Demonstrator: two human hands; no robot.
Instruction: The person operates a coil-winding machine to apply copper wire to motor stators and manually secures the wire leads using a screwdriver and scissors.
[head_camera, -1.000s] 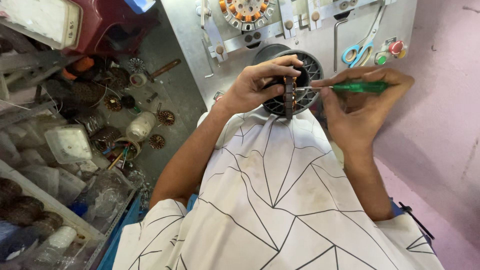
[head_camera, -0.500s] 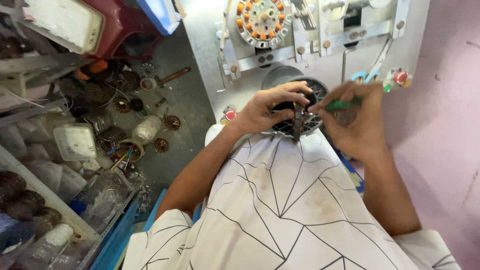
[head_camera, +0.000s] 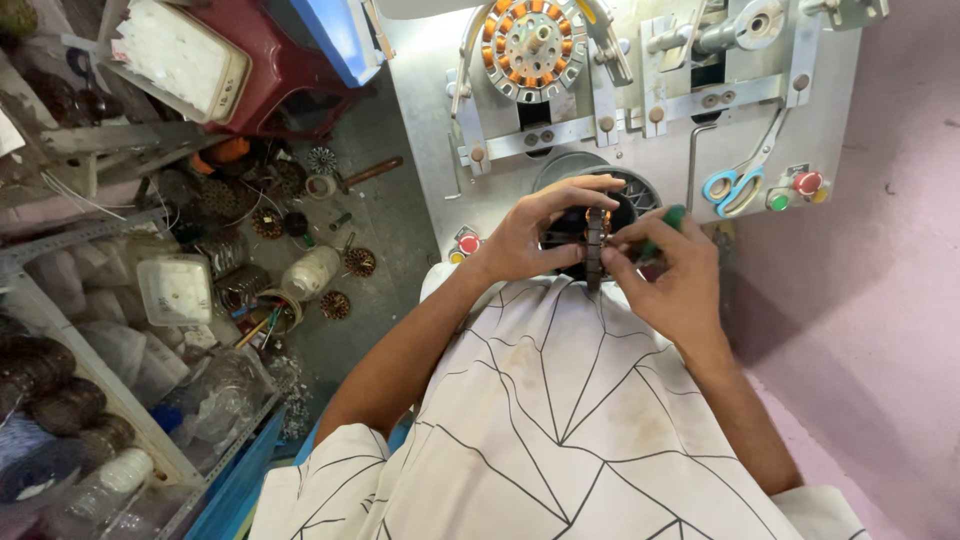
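Hands meet over a motor stator at the winding bench

Metal panel of a winding machine fills the top of the view, grey and bolted with brackets. A wound stator with orange coils sits on its spindle high up. Below it a round dark fan grille is set into the panel. Scissors with blue handles hang to one side, just beside a red button and a green one.

Off to the other side, a grey floor is littered with small wound rotors, a white spool and a clear plastic box. A red stool stands above them.

Both forearms reach forward from a white shirt with thin black lines, elbows bent, wrists nearly meeting in front of the grille.

The left hand curls inward, thumb low and fingers arched over the top of a small dark stator held on edge, gripping its side.

The right hand comes in from the opposite side, fingers pinched against the same stator. A green-handled tool is tucked in that fist, its handle end poking out above the knuckles. Its tip is hidden.

The two hands sit close together, both closed on the stator, which stands upright between them just above the shirt's edge.
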